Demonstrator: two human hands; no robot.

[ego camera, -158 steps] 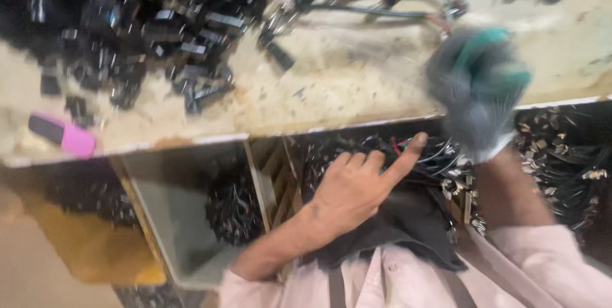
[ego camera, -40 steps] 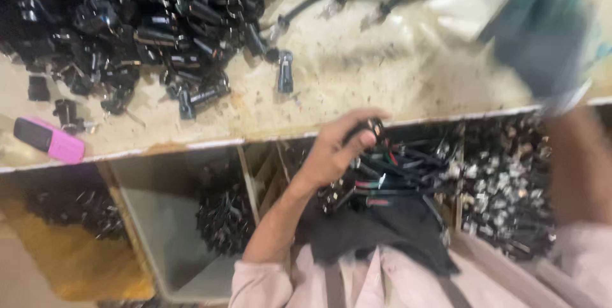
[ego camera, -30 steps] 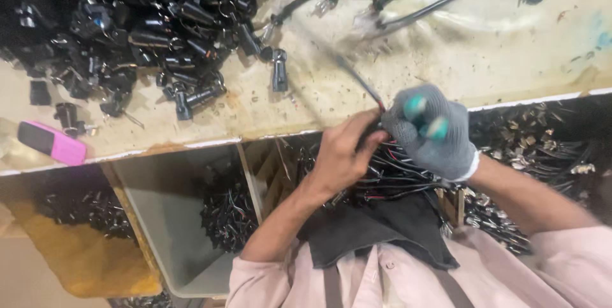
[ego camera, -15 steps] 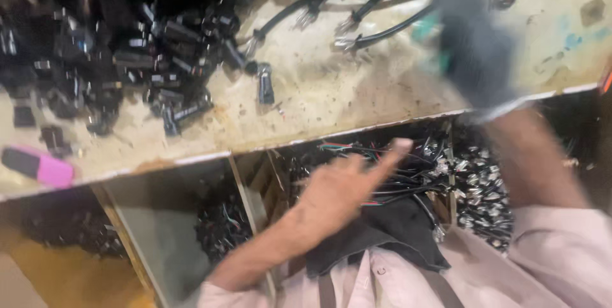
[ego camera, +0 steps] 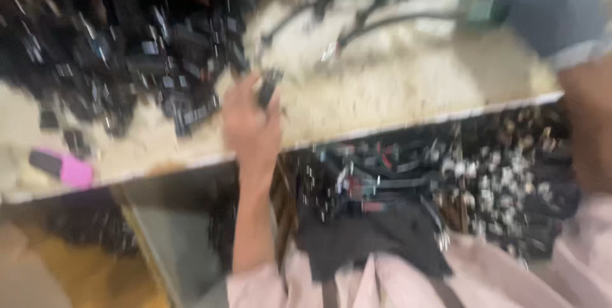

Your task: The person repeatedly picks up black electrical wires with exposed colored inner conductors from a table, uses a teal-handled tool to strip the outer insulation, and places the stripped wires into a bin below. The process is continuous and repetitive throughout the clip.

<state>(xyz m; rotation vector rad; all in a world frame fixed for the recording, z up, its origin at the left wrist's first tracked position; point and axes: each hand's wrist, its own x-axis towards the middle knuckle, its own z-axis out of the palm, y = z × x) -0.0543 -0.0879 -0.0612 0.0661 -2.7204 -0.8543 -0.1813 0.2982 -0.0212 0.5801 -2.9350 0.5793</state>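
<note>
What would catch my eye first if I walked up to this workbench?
Probably the big heap of small black parts covering the bench's left side, with a bare left hand closed on one black part at its edge. Next, the gloved right hand raised at top right, and a pink marker near the bench's left front edge.

Two hands show: one bare left hand (ego camera: 250, 120) and one gloved right hand (ego camera: 548, 8). One small black connector (ego camera: 268, 86) sits in the left hand. One pink marker (ego camera: 64, 168) lies on the one surface (ego camera: 395, 101). The black connectors in the one heap (ego camera: 115, 59) are too blurred to count.
</note>
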